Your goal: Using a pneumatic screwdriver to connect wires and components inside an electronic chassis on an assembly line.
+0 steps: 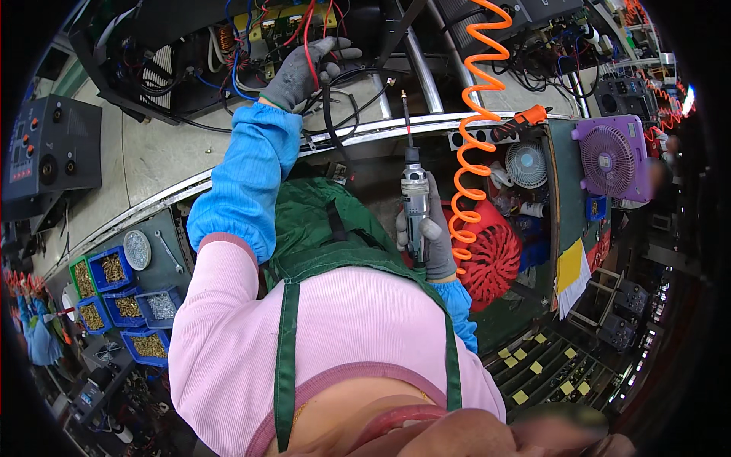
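Observation:
My left hand [302,75], in a grey glove, is at the open front of a dark machine housing [145,84] with circuit parts inside. Its fingers are curled in; a red wire [307,34] runs over the hand and a black cable [327,114] hangs just below it. What the fingers hold is hidden. My right hand [435,240], also gloved, is wrapped around a silver power screwdriver [415,194] held upright in front of my green apron [324,217]. The driver's long thin bit points away from me, its tip over the bench edge near a small brassy cable end [391,81].
An orange coiled hose [461,179] hangs just right of the driver. Beyond it are a red slatted stool [491,259], an orange-and-black handled tool [521,122] and a purple fan [613,160]. At left stand blue bins [126,308] of small fasteners, a wrench [169,251] and a grey machine [53,152].

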Motion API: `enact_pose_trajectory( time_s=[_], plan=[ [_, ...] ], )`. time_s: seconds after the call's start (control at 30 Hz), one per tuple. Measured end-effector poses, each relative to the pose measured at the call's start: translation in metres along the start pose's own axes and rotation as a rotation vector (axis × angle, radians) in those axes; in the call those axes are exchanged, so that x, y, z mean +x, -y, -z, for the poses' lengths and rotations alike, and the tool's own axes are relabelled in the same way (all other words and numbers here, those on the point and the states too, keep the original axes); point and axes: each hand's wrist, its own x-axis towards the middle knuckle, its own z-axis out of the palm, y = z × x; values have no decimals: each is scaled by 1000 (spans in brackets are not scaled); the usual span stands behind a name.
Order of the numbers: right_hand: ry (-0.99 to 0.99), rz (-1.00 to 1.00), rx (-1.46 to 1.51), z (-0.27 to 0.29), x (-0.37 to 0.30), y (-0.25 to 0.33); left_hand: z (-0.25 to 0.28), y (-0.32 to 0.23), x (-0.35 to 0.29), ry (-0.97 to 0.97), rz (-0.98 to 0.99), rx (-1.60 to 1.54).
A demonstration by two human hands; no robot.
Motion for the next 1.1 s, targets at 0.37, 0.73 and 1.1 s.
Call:
enact_pose_trajectory(
  time_s=[0.37, 0.73, 1.1],
  plan=[
    [37, 38, 108, 5, -2, -6, -7, 6, 4, -133, 27, -7],
    [-4, 4, 69, 9, -3, -6, -10, 5, 1, -208, 96, 18],
    [28, 1, 102, 11, -3, 2, -1, 14, 7, -23, 26, -239]
  ],
)
